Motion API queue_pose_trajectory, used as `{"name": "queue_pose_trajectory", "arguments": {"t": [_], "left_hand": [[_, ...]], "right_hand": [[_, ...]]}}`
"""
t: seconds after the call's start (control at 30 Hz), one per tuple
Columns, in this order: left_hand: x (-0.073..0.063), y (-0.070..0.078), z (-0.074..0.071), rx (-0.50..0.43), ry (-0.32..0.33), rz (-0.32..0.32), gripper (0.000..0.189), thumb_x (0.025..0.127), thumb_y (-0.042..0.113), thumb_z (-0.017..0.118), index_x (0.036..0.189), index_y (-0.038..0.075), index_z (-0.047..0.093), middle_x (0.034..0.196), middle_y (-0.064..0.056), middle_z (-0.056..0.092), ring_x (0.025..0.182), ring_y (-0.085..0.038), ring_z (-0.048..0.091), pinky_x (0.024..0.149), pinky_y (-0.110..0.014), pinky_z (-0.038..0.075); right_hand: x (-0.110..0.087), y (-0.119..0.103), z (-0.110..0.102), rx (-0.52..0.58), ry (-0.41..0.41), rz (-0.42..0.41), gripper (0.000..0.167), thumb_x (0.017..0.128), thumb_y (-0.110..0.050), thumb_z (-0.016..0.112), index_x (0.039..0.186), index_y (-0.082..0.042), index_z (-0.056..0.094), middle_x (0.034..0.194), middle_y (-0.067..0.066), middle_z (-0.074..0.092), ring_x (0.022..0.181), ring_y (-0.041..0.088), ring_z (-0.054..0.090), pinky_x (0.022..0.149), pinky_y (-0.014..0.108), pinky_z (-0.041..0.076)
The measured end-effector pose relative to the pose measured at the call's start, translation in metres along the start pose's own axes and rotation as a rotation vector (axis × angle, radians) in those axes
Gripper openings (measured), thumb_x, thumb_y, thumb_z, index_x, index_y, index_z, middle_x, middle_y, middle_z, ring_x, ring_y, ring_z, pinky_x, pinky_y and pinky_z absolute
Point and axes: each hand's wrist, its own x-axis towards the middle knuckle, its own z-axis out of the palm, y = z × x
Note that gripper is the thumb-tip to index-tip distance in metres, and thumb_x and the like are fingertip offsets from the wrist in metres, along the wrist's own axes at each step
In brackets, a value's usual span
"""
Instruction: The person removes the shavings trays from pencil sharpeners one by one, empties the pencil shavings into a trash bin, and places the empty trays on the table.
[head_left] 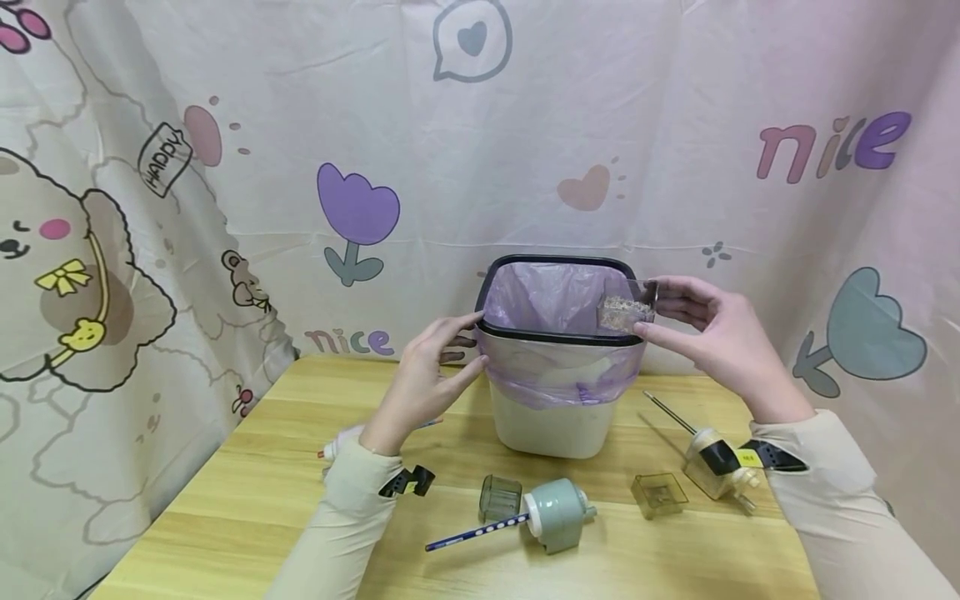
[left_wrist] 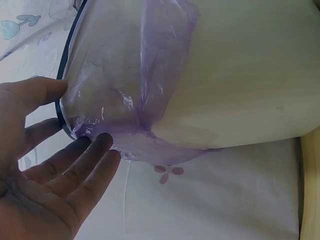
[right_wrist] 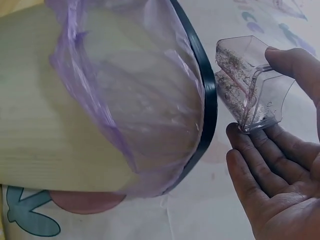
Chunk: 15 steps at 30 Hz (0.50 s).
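A white trash bin [head_left: 555, 421] with a black rim [head_left: 558, 336] and a purple plastic bag [head_left: 540, 292] stands on the table. My left hand [head_left: 431, 371] rests against its left side, loosely extended fingers touching the rim and bag. My right hand [head_left: 720, 333] pinches a clear pencil-sharpener shavings box [right_wrist: 245, 85] between thumb and fingers. Pencil shavings [head_left: 621, 312] lie inside this box, which is held tilted at the bin's right rim, overlapping the opening in the head view.
A green pencil sharpener [head_left: 558, 512] with a blue pencil [head_left: 476, 533] lies in front, beside a dark clear box [head_left: 500, 498]. Right of them are a yellowish clear box [head_left: 658, 494] and a cream sharpener [head_left: 708, 467] with a pencil. Another sharpener [head_left: 341, 442] is partly behind my left arm.
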Motion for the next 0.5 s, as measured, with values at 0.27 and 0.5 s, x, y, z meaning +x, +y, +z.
{"name": "queue_pose_trajectory", "arguments": {"t": [0.27,0.5], "left_hand": [[0.000,-0.001,0.002,-0.014,0.004,0.001,0.055,0.097,0.013,0.079,0.150,0.014,0.062,0.137,-0.011,0.068,0.121,-0.027,0.073,0.100,-0.035,0.065],[0.003,0.000,0.004,-0.056,0.007,-0.011,0.051,0.098,0.010,0.077,0.147,0.011,0.063,0.134,-0.014,0.070,0.120,-0.029,0.074,0.099,-0.037,0.065]], "right_hand": [[0.017,0.000,-0.007,-0.074,-0.039,0.010,0.065,0.092,-0.040,0.087,0.148,-0.019,0.062,0.146,0.009,0.070,0.111,-0.014,0.065,0.093,0.002,0.051],[0.028,-0.001,-0.009,-0.104,-0.061,0.004,0.067,0.091,-0.042,0.087,0.147,-0.016,0.061,0.146,0.011,0.069,0.109,-0.015,0.064,0.091,0.001,0.050]]}}
